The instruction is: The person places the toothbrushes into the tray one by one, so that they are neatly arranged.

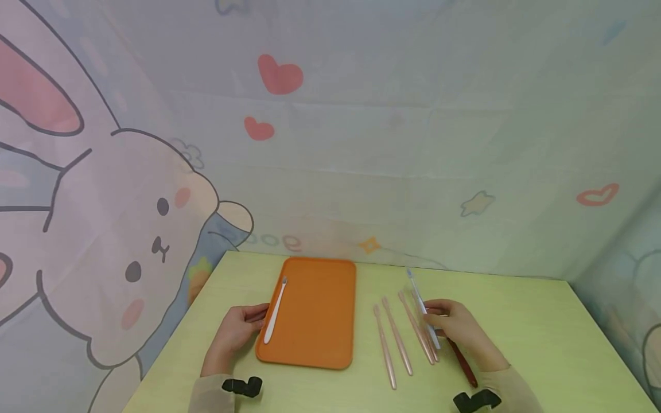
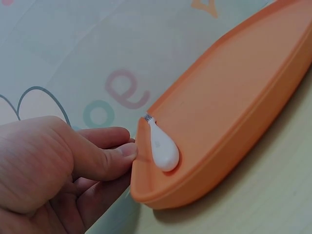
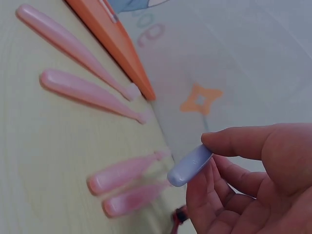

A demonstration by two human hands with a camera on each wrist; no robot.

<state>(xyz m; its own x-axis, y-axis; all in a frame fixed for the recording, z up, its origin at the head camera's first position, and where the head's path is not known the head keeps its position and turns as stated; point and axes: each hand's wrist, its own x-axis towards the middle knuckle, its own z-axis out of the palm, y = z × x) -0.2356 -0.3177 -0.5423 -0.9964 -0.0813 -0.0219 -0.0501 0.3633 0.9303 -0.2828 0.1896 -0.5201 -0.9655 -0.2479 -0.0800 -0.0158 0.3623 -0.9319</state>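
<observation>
Blue brush (image 3: 190, 165) is pinched between the right hand's (image 1: 457, 321) thumb and fingers, seemingly raised over the table (image 1: 532, 338), to the right of the tray (image 1: 320, 315). Likely step in hand: picking it up; the next move calls for a steady pinch, clear of the four pink brushes (image 1: 399, 338) near it. Those have glossy, tapered handles; a slim red-brown handle (image 1: 462, 361) lies close by. Fingertips of the left hand (image 1: 240, 330) touch the tray's rim; whether they grip it, I cannot tell. Matte orange, round-cornered, the tray bears a smooth, fat-ended white brush (image 1: 275, 312).
</observation>
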